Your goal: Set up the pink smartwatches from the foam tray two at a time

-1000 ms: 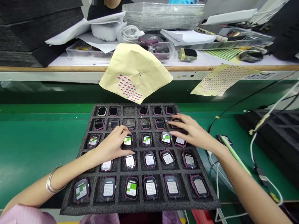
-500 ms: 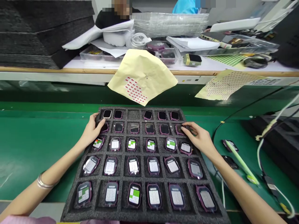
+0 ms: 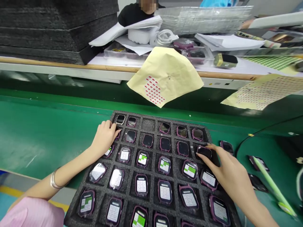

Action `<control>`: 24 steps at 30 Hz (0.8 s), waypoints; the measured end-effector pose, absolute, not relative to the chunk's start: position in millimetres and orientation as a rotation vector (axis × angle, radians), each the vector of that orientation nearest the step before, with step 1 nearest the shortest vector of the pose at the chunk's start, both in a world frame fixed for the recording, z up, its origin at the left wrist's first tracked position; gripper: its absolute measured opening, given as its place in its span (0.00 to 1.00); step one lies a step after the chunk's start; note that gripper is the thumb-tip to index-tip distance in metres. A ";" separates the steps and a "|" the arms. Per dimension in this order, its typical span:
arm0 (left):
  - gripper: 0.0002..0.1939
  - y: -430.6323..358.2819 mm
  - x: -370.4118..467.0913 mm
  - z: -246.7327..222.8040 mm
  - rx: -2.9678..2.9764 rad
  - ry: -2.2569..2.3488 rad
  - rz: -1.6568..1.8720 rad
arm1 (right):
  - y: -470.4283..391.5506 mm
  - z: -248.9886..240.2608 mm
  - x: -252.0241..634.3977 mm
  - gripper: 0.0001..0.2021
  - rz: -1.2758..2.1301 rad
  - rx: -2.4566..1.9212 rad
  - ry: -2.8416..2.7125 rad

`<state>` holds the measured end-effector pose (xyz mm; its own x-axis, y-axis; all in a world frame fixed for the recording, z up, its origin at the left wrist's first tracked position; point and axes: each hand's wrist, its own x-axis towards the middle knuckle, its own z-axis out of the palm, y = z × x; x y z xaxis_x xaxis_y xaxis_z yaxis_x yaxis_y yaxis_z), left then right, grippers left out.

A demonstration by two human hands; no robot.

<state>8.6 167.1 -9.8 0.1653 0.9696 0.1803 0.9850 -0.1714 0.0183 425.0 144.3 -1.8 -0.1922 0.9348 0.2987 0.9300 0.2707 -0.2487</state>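
Note:
A dark grey foam tray (image 3: 151, 170) with square compartments lies before me, holding rows of purple-rimmed smartwatches. Several screens in the nearer rows are lit with white and green grids, while those in the two far rows look dark. My left hand (image 3: 104, 137) is closed over the tray's left edge, its thumb tip over a partly hidden watch in the second row. At the right end of that row, the thumb and forefinger of my right hand (image 3: 228, 167) close around a dark-screened smartwatch (image 3: 204, 152). One far-row compartment (image 3: 148, 125) has no watch.
Right of the tray lie more watches (image 3: 226, 146) and a light green pen-like stick (image 3: 272, 183). A shelf (image 3: 113, 68) along the back bears stacked black foam (image 3: 47, 31), papers, a cable and clear trays. Yellow sticker sheets (image 3: 168, 75) hang from it. A person sits behind.
The view has shifted, so the shelf and tray sit further right, and the tray appears turned slightly. Both hands stay at the tray's sides, the right at the same second-row watch.

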 end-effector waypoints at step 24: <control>0.16 192.9 88.5 36.2 -2.586 -2.475 -3.049 | 178.9 58.3 321.7 0.18 1.953 -0.882 -1.190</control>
